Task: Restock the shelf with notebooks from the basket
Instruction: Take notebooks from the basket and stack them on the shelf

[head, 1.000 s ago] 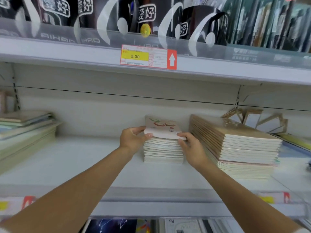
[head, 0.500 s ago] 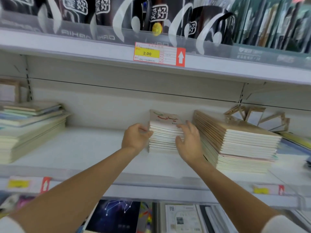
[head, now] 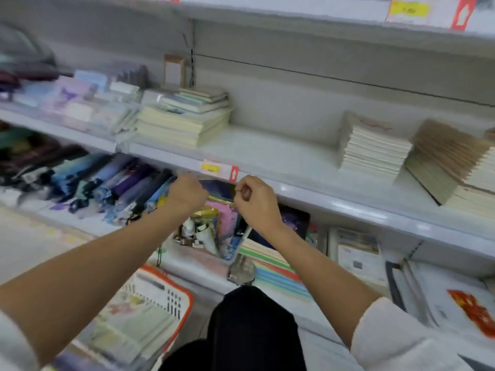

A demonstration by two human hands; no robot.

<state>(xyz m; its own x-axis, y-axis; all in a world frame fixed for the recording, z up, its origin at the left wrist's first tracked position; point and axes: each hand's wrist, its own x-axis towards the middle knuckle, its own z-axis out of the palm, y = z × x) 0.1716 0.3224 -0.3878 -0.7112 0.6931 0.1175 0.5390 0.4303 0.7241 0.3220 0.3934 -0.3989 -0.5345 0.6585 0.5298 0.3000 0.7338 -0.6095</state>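
Head view: we see both hands off notebook stack [head: 372, 148], which they pressed half a second ago. Left hand [head: 186, 194] and right hand [head: 255, 202] now apart, fingers curled, gripping nothing, in front of shelf [head: 267, 153] edge near price tag [head: 219, 170]. Stack sits on shelf well right of hands, just beside brown-covered pile [head: 450, 162]. Our view has swung left and down: orange-rimmed basket [head: 184, 295] now visible lower left, notebooks [head: 128, 325] lying in it, blurred.
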